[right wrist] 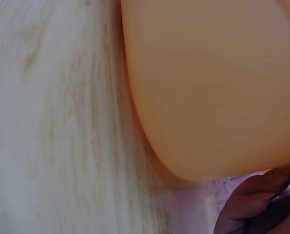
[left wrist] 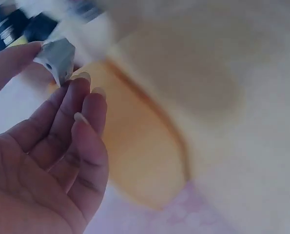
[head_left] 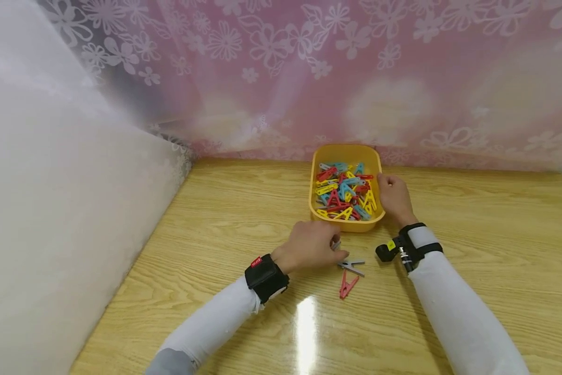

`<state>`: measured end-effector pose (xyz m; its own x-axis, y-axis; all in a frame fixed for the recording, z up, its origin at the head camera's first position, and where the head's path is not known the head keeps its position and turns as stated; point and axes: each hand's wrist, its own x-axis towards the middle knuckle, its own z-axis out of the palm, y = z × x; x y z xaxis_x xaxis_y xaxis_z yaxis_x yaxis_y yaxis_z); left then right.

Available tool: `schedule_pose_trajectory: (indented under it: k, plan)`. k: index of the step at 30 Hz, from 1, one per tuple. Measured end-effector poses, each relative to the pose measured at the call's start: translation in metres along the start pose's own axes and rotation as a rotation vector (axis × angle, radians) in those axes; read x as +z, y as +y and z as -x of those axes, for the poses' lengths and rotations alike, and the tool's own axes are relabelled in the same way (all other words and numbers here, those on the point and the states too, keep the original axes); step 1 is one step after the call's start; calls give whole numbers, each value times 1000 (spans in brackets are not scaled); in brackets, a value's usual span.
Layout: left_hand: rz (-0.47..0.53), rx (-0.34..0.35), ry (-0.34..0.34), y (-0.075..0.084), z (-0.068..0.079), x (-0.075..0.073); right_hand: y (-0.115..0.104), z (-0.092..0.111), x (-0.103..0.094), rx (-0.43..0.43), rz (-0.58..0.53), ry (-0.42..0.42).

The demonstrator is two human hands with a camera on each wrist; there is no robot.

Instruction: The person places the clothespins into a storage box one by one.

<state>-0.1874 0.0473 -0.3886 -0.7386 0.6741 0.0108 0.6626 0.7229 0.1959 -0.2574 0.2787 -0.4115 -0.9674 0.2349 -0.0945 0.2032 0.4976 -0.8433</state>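
In front of me stands a yellow plastic basket (head_left: 346,225) holding many clothespins (head_left: 341,192) in red, yellow, blue and grey. My left hand (head_left: 311,245) is just in front of its near side, and in the left wrist view thumb and fingers pinch a grey clothespin (left wrist: 60,58). Close by its fingertips lies another grey clothespin (head_left: 353,266), with a red clothespin (head_left: 348,285) nearer to me. My right hand (head_left: 395,198) grips the basket's right rim; the right wrist view has its curled fingers (right wrist: 249,202) at the edge, partly cut off.
The wooden table (head_left: 234,208) runs back to a pink flowered curtain (head_left: 271,78) right behind the basket. A white sheet (head_left: 51,182) slopes down along the left side. Both wrists wear black straps, the right one with a small camera (head_left: 386,252).
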Motion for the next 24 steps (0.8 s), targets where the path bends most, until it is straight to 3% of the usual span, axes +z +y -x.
schedule_pose_trajectory:
  k: [5,9,12,18,24]
  plan:
    - [75,-2,110,-3,-11,-36,2,-2,-2,-12,2,19]
    - [132,-4,184,-14,-36,-58,3,-3,-1,-13,5,23]
    - [167,-10,200,-22,-58,-69,3,-2,0,-21,9,35]
    - [210,-73,222,-36,-87,-71,0,0,3,-24,25,22]
    - [207,-140,237,-46,-91,-58,3,-4,0,-24,17,24]
